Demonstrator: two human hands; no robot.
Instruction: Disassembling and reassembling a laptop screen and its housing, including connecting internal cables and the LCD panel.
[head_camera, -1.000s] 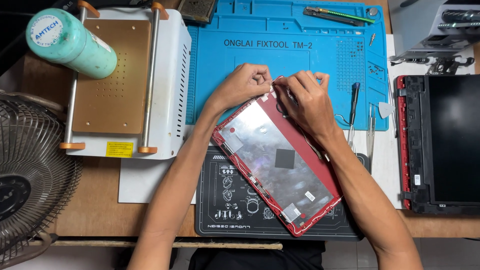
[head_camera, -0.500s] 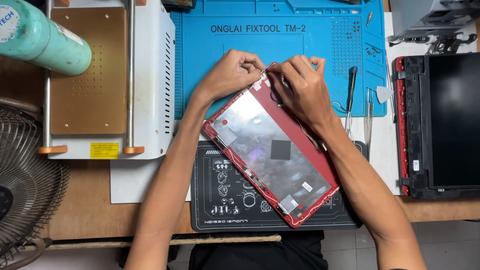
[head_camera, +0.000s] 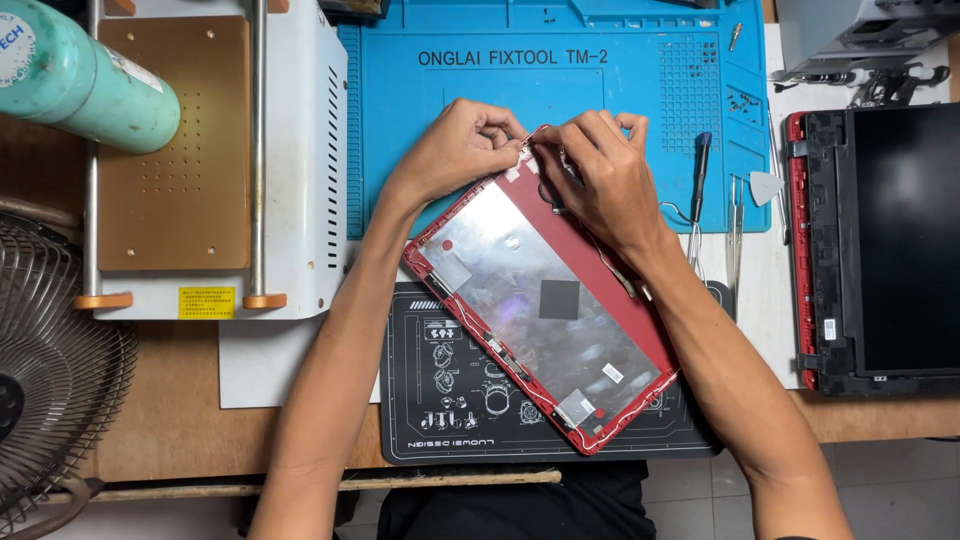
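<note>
On the bench lie two mats (head_camera: 600, 90) and one red lid (head_camera: 545, 300), both hands' (head_camera: 465, 145) fingers (head_camera: 505, 135) pinching its corner.

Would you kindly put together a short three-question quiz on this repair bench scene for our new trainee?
1. True or false: both hands, the left hand and the right hand, work at the same far corner of the red laptop lid.
2. What does the near end of the lid rest on? A) the blue mat B) the black mat C) the fan
3. Fill in: the screwdriver lies to the ____ of the right hand.

Key
1. True: fingertips of both meet at that corner.
2. B.
3. Right, on the blue mat.
</note>
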